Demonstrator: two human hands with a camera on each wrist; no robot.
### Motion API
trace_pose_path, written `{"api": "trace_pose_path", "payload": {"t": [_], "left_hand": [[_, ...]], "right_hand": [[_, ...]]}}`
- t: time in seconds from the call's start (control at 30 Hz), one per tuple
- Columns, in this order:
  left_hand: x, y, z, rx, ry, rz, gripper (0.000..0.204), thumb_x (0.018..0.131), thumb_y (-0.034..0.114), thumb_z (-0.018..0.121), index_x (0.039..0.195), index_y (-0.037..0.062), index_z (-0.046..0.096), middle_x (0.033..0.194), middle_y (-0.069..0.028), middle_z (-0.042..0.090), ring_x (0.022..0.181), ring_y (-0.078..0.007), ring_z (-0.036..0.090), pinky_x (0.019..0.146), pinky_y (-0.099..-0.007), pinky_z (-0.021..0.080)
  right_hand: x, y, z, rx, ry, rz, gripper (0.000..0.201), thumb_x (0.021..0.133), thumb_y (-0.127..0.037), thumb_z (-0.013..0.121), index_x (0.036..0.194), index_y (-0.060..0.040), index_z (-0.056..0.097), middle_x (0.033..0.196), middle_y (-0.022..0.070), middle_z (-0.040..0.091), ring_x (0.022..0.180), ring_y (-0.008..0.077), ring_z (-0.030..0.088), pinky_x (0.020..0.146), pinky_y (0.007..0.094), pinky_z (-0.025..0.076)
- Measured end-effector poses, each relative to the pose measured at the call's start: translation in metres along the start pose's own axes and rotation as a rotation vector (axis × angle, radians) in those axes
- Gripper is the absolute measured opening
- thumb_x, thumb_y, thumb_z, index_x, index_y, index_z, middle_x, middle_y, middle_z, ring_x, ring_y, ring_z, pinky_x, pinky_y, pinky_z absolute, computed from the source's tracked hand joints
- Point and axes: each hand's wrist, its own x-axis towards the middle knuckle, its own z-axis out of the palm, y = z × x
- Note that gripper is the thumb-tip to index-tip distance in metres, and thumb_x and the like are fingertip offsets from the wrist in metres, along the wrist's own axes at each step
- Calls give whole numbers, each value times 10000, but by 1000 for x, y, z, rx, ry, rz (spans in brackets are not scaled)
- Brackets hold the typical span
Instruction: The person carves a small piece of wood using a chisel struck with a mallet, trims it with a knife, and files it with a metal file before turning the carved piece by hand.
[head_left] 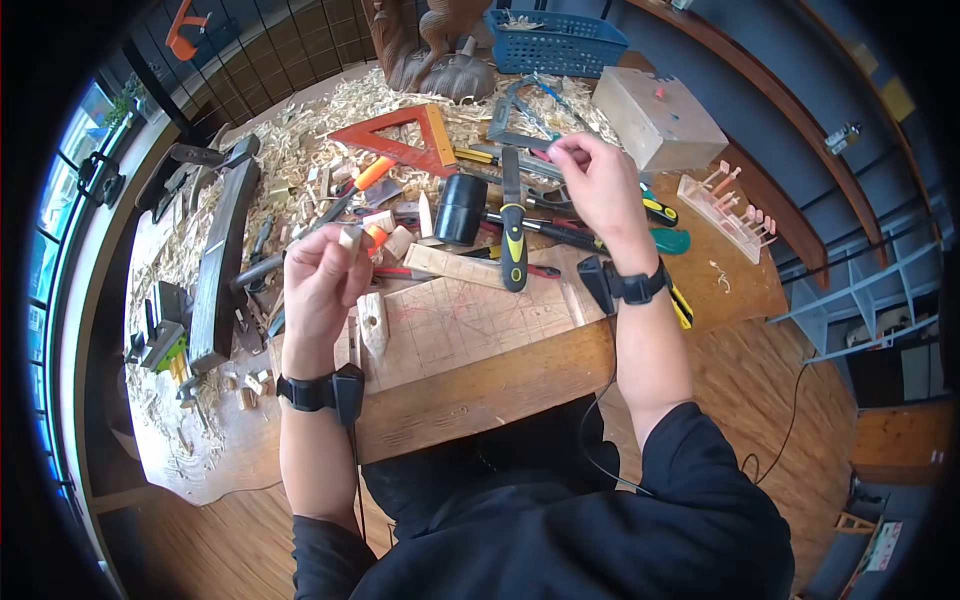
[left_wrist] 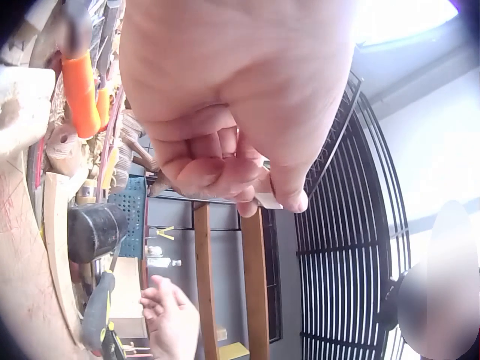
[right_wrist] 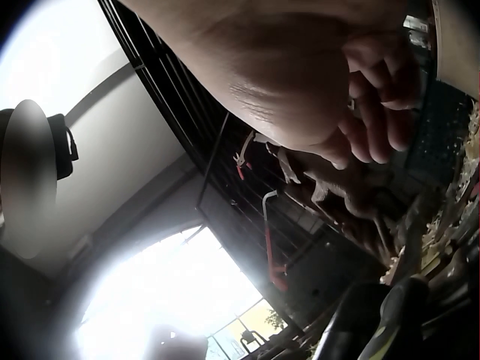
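My left hand [head_left: 318, 280] is raised over the near left part of the workbench and pinches a small pale wood block [head_left: 350, 238] between thumb and fingers. In the left wrist view the block's pale end [left_wrist: 268, 199] shows at the fingertips; the curled fingers hide the rest. To the right, my right hand [head_left: 603, 190] hovers over the tools with loosely curled fingers, and nothing shows in it. Below the left hand, a pointed wood piece with a hole [head_left: 373, 325] lies on a board marked with a grid [head_left: 460, 325].
A black mallet [head_left: 461, 210], a yellow-and-black rasp [head_left: 513, 240], a red triangle square [head_left: 400, 140] and other tools crowd the bench among wood shavings. At the back stand a blue basket [head_left: 555, 48] and a wooden box [head_left: 660, 118]. A dark wooden beam [head_left: 225, 260] lies left.
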Motion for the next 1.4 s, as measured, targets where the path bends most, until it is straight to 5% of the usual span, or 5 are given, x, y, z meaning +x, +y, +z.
{"api": "trace_pose_path", "payload": {"t": [0.23,0.67,0.93,1.0,1.4], "left_hand": [[3,-8,-18,-96,-102,-30,533,1080,521,620,1132,-6,672,736,6,567,479,-44,394,480,-232,293],[6,-9,-8,-193,-112,-34,363,1091,361,668,1143,7,725,776,0,626,577,-77,462,528,-235,328],[5,-9,-6,-153,-108,-48,352,1116,305,643,1166,-36,718,743,9,620,578,-78,470,539,-240,348],[6,-7,-6,-130,-97,-58,350,1121,295,636,1181,-41,718,741,10,619,581,-79,474,545,-245,357],[-1,4,5,-238,-323,-108,387,1010,261,790,1250,-41,768,959,-47,696,752,-135,625,668,-279,493]], "right_hand": [[-8,67,-9,-601,-236,90,253,914,-139,794,1155,-74,756,1161,201,727,1135,398,699,950,510,557],[19,110,-35,-568,-524,-196,240,924,-112,765,1123,-36,653,1043,231,724,1082,424,697,933,516,550],[-12,58,-82,-652,-151,-200,118,1021,-126,664,1101,-56,613,896,237,727,880,454,723,735,531,574],[-32,42,-89,-549,57,-406,150,1025,-101,660,1171,-65,656,952,196,728,867,417,721,722,504,575],[-143,-25,-22,-304,-301,-363,374,892,-7,762,1264,-44,758,1025,135,590,976,337,619,891,452,515]]}}
